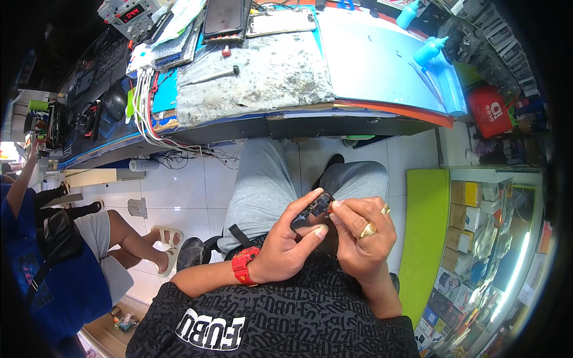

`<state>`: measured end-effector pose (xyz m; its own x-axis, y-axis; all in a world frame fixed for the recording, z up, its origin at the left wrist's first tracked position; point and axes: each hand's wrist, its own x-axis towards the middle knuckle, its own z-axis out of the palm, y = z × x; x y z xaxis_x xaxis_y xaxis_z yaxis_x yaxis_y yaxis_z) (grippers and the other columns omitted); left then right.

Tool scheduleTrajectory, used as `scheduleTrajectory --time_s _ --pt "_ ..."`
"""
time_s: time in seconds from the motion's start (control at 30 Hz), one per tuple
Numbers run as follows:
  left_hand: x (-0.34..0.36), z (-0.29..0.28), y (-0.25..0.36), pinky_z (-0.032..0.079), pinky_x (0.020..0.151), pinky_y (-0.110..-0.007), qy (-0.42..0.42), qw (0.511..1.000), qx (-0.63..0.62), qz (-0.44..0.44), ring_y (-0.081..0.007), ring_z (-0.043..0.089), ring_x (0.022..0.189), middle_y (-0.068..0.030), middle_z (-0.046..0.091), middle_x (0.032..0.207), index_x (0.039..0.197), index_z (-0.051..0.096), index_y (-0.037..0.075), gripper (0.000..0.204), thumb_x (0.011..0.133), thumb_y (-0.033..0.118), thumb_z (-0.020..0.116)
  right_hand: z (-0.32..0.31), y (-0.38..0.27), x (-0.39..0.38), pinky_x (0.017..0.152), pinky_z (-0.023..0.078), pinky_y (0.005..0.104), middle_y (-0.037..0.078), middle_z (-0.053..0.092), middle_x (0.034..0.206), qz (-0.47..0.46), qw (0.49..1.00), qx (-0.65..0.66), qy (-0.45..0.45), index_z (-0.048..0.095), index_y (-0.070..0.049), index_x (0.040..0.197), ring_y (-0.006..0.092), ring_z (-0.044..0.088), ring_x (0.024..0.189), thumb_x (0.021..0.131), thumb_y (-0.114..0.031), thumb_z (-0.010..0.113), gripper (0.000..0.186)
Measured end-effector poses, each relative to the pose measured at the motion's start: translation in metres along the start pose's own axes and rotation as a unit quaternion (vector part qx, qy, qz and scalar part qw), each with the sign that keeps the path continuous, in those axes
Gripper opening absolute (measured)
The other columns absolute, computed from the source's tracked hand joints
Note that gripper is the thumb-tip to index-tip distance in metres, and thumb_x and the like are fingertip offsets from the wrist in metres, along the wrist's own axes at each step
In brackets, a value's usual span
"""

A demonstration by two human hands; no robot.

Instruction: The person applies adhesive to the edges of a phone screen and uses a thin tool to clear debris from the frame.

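Above my lap, my left hand (291, 246) grips a small dark electronic device (316, 206), with thumb and fingers round its sides. Fine parts show on its upper face, but its exact kind is too small to tell. My right hand (369, 231) meets its right edge, thumb and forefinger pinched together. A speck of orange shows at those fingertips; what they pinch I cannot make out. A red watch sits on my left wrist and gold rings on my right fingers.
Ahead stands a workbench with a stained grey mat (256, 83), a phone (224, 17), a screwdriver-like tool (209, 76), white cables (144, 98) and blue squeeze bottles (430, 51). A glass display case (477, 250) is at right. Another person (65, 262) sits at left.
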<state>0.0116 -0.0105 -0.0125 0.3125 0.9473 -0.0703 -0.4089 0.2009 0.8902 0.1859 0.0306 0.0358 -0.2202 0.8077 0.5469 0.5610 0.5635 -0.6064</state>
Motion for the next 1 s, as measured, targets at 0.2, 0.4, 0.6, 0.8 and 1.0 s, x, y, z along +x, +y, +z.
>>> scheduleTrajectory --time_s 0.2,0.4,0.6,0.8,1.0 --pt "0.0003 0.0017 0.0029 0.054 0.115 -0.033 0.004 1.000 -0.001 -0.004 -0.0202 0.052 0.146 -0.0142 0.041 0.160 0.167 0.031 0.000 0.067 0.106 -0.007 0.058 -0.0017 0.0000 0.0005 0.069 0.055 0.0369 0.007 0.073 0.097 0.006 1.000 -0.004 -0.008 0.079 -0.004 0.111 0.0264 0.067 0.081 0.074 0.011 0.083 0.040" --pt "0.0000 0.0012 0.0019 0.054 0.114 -0.033 0.006 1.000 -0.010 -0.011 -0.0194 0.051 0.146 -0.0141 0.043 0.160 0.167 0.031 0.001 0.067 0.106 -0.007 0.058 -0.0027 -0.0003 0.0005 0.069 0.054 0.0369 0.007 0.073 0.097 0.020 1.000 -0.002 -0.019 0.078 -0.004 0.109 0.0264 0.066 0.081 0.075 0.010 0.083 0.037" --pt "0.0002 0.0010 0.0020 0.055 0.113 -0.031 0.006 1.000 0.000 -0.008 -0.0193 0.051 0.146 -0.0140 0.043 0.160 0.167 0.031 0.001 0.067 0.106 -0.007 0.058 -0.0024 0.0002 0.0003 0.068 0.054 0.0368 0.008 0.073 0.096 0.026 0.999 0.001 -0.018 0.079 -0.004 0.109 0.0265 0.066 0.081 0.075 0.009 0.084 0.037" --pt "0.0010 0.0010 0.0016 0.055 0.113 -0.032 0.004 1.000 0.006 -0.003 -0.0193 0.051 0.146 -0.0141 0.043 0.160 0.167 0.031 0.002 0.067 0.106 -0.007 0.058 -0.0007 -0.0005 0.0010 0.069 0.053 0.0353 0.009 0.074 0.095 0.023 1.000 0.000 -0.006 0.079 -0.005 0.108 0.0251 0.066 0.080 0.078 0.008 0.084 0.033" --pt "0.0010 0.0008 0.0026 0.054 0.115 -0.033 0.004 1.000 0.005 -0.014 -0.0205 0.050 0.147 -0.0147 0.042 0.161 0.167 0.032 0.001 0.066 0.106 -0.007 0.058 -0.0018 0.0012 0.0001 0.070 0.055 0.0364 0.007 0.073 0.098 0.018 1.000 0.002 -0.012 0.080 -0.005 0.111 0.0261 0.067 0.082 0.073 0.010 0.084 0.041"
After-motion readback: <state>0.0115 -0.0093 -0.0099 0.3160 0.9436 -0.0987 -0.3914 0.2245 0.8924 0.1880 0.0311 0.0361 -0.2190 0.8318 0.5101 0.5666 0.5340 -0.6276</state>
